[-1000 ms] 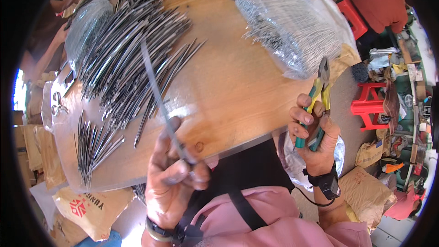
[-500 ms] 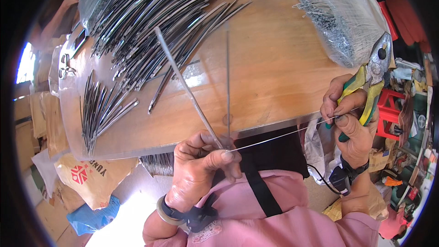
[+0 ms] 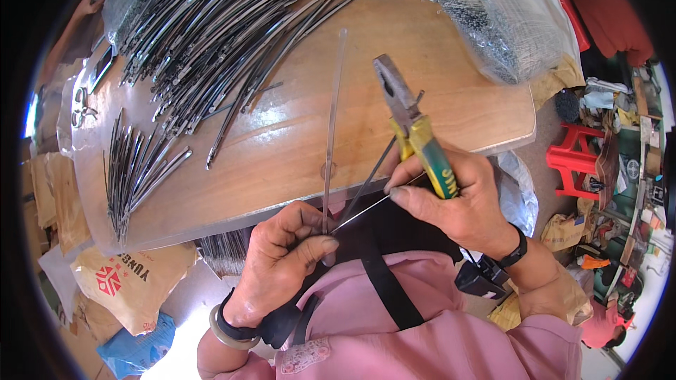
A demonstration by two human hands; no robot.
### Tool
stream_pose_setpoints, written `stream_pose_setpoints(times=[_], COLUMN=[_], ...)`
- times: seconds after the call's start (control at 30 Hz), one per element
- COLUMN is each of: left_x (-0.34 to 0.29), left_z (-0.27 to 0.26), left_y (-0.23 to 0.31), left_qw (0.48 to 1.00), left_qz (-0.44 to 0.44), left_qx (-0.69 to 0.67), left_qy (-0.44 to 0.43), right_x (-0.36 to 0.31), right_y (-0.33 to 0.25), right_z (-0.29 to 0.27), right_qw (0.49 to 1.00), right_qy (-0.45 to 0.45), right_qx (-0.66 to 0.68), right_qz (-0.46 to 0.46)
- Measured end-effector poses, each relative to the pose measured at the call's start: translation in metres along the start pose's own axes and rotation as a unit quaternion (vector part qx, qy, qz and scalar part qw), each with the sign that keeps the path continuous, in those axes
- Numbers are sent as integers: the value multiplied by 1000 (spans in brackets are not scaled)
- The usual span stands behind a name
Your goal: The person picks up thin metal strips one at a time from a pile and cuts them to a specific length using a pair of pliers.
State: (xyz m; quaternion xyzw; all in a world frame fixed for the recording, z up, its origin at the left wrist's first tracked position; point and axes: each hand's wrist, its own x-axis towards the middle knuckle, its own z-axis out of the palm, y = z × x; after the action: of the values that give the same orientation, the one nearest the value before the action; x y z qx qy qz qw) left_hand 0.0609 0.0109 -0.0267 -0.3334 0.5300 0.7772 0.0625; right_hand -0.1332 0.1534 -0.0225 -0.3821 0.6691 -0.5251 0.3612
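Observation:
My left hand (image 3: 285,253), just off the table's front edge, is closed in a pinch around the lower ends of two narrow strips. The pale, shiny strip (image 3: 334,123) stands nearly upright; a darker strip (image 3: 373,172) slants up to the right and passes behind the pliers. From this pinch a thin wire (image 3: 362,212) runs to the fingertips of my right hand (image 3: 454,204). That hand also grips combination pliers (image 3: 426,142) with yellow and green handles, their jaws pointing up and left. My right palm hides part of the handles.
A large pile of dark strips (image 3: 218,35) covers the table's (image 3: 401,42) left side, with a smaller bunch (image 3: 137,176) nearer me. A clear bag of thin wires (image 3: 493,24) lies at the far right. Scissors (image 3: 83,107) rest far left; a red stool (image 3: 577,158) stands beyond the right edge.
My right hand has come left, close to my left hand, shortening the wire span. The pliers now tilt up-left. One strip has swung to the right. The view has shifted slightly.

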Motion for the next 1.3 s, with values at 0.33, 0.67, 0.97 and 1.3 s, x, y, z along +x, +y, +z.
stream_pose_setpoints(times=[0.33,0.67,0.97,1.3], left_x=[-4,-6,-1,5], left_z=[7,13,-33,0], left_y=[-1,-5,9,-9], left_qw=[998,1000,992,993], left_qz=[-68,-11,26,-15], left_qx=[1,14,40,-100], left_qy=[-17,4,-119,-66], right_x=[17,15,9,13], right_y=[-13,6,-8,-14], right_z=[-20,-17,-14,3], right_qw=[882,894,888,882], right_qy=[-103,-136,-128,-91], right_qx=[-397,-369,-362,-352], right_qz=[-232,-214,-253,-299])
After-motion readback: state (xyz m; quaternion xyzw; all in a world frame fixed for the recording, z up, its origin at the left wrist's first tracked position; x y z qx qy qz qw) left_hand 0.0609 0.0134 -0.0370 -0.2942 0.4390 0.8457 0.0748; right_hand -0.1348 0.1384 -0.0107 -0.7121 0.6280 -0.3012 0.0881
